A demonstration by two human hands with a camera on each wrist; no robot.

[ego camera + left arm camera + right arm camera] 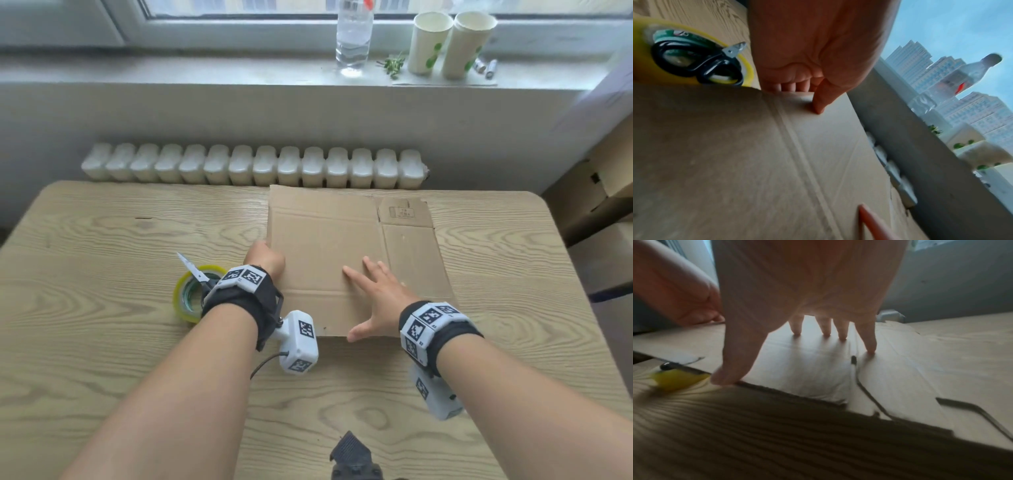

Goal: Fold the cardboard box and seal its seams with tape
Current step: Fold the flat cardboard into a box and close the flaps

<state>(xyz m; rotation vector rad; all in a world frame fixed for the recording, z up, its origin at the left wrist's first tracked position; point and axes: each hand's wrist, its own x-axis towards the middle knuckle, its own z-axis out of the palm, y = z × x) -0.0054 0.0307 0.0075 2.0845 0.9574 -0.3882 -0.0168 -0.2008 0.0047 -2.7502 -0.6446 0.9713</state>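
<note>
A flattened brown cardboard box (329,240) lies on the wooden table (102,240), creases showing. My left hand (265,260) grips its left edge, the thumb on top (819,105) and the other fingers curled under the board (777,146). My right hand (373,294) lies spread on the box's near part, fingertips (871,348) touching the cardboard (807,369) and the thumb at the near edge. A yellow roll of tape (186,296) sits left of the box, with black-handled scissors (195,272) resting on it; the tape roll (645,53) and scissors (701,65) also appear in the left wrist view.
A radiator (253,168) runs along the wall behind the table. On the windowsill stand a water bottle (354,34), two paper cups (452,42) and batteries (486,66). Cardboard boxes (603,181) stand at the right. A black object (352,455) sits at the table's near edge.
</note>
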